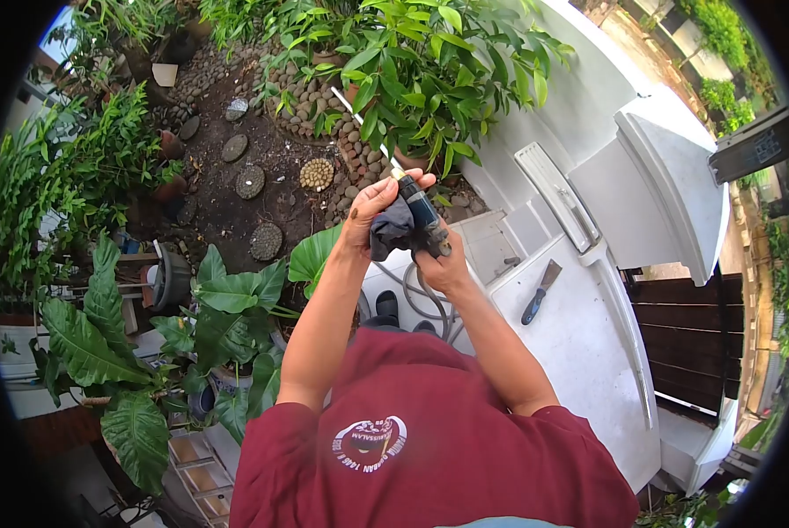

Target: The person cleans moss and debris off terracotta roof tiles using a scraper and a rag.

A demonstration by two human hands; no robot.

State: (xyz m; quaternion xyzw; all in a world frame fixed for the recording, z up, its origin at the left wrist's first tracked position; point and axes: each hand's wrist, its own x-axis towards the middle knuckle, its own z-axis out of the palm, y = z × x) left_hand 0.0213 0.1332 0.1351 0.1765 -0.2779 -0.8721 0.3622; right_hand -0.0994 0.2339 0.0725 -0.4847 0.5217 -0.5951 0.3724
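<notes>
Both hands are raised in front of me around a dark teal and black cylindrical tool [422,209] with a pale yellowish tip; its exact kind I cannot tell. My left hand [370,209] is closed on a crumpled black cloth [392,231] and reaches to the tool's upper end, fingers curled behind it. Lower down, my right hand [445,267] wraps the tool's darker bottom end. A thin white rod [365,125] lines up with the tip in this view. On the white ledge to the right lies a scraper [541,293] with a blue-black handle.
A grey hose [419,295] loops below my hands, near my dark shoe [387,305]. Leafy potted plants [429,70] stand ahead, and large-leaved ones [236,295] on the left. Round stepping stones [250,182] dot the soil. A white wall [579,114] runs along the right.
</notes>
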